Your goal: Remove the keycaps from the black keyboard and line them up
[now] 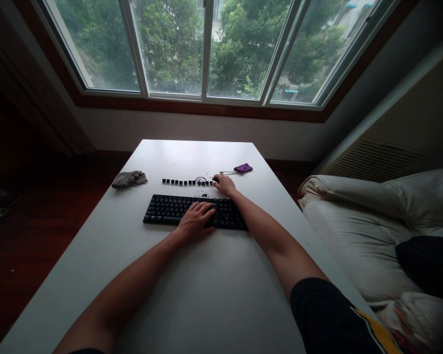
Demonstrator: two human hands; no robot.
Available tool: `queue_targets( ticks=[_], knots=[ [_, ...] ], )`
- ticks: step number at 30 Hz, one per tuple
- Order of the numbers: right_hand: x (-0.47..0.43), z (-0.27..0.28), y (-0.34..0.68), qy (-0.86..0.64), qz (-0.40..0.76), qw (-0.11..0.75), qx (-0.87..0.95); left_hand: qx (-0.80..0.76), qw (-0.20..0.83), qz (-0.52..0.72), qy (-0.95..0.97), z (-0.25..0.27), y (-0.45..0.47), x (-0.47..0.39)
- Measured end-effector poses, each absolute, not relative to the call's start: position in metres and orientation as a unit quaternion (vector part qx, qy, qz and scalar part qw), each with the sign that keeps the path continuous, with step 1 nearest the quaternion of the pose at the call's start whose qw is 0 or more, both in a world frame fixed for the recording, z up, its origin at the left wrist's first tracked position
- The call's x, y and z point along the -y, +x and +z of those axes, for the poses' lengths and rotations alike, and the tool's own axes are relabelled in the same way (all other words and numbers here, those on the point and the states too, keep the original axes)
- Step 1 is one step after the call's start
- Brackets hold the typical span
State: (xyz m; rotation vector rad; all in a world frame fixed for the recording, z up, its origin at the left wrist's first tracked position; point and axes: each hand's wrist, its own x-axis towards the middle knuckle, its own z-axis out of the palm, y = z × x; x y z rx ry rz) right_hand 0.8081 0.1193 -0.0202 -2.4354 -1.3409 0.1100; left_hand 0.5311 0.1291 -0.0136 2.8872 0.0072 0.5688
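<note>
A black keyboard (166,209) lies across the white table, and my left hand (195,219) rests on its middle with the fingers stretched out over the keys. Beyond the keyboard runs a row of small black keycaps (180,182). At the right end of that row is my right hand (225,185), thumb and fingers pinched on a small dark piece that looks like a keycap. Close to the row lies a thin dark loop (200,179). A small clear round dish (201,195) sits between the row and the keyboard, its contents too small to make out.
A crumpled grey cloth (129,179) lies at the table's left edge. Farther right are a purple cloth (243,168) and thin white sticks (227,172). The white table (199,295) stands before a window, with a pale sofa (347,236) along its right side.
</note>
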Motion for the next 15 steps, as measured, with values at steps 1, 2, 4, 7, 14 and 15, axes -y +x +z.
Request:
queue_targets(
  ticks=[1, 2, 4, 7, 14, 15],
  knots=[
    [-0.1204, -0.0216, 0.8063, -0.863, 0.039, 0.184, 0.469, -0.002, 0.097, 0.192, 0.977, -0.0136, 0.5311, -0.1291],
    [-0.1216, -0.0228, 0.8047, -0.865, 0.04, 0.188, 0.464, -0.002, 0.096, 0.191, 0.977, -0.0137, 0.5311, -0.1292],
    [-0.1236, -0.024, 0.8023, -0.869, 0.043, 0.192, 0.454, -0.004, 0.096, 0.191, 0.977, -0.014, 0.5314, -0.1293],
    [-0.1261, -0.0244, 0.8012, -0.87, 0.051, 0.194, 0.45, -0.006, 0.098, 0.19, 0.977, -0.0144, 0.5319, -0.1294],
    [-0.1301, -0.0252, 0.8036, -0.869, 0.049, 0.221, 0.439, -0.014, 0.102, 0.183, 0.978, -0.016, 0.5314, -0.1298],
    [-0.1301, -0.0244, 0.8038, -0.868, 0.045, 0.23, 0.438, -0.019, 0.103, 0.183, 0.977, -0.0164, 0.5312, -0.1296]
  ],
)
